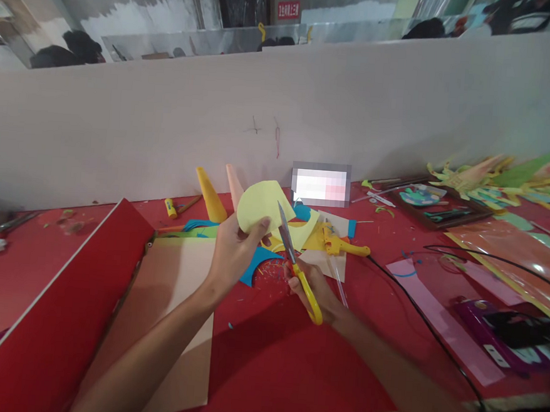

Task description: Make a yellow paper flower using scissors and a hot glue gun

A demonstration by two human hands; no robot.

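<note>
My left hand [237,247] pinches a rounded piece of pale yellow paper [262,206] by its lower edge, thumb in front. In my right hand [314,287] is a pair of scissors [305,283] with yellow handles; the blades point up and away, close to the paper's right edge. Whether the blades touch the paper I cannot tell. Behind the hands lie a yellow glue gun [345,245], yellow paper offcuts and a blue paper piece [258,264]. An orange-yellow paper cone [211,195] and a pink cone [233,187] stand beyond my left hand.
Red board [61,298] rises as a divider at left, beside a peach sheet [184,350]. A black cable [418,319] crosses the red table at right, near pink strips [446,321] and a purple power strip [496,331]. A dark tray [443,221] sits farther back.
</note>
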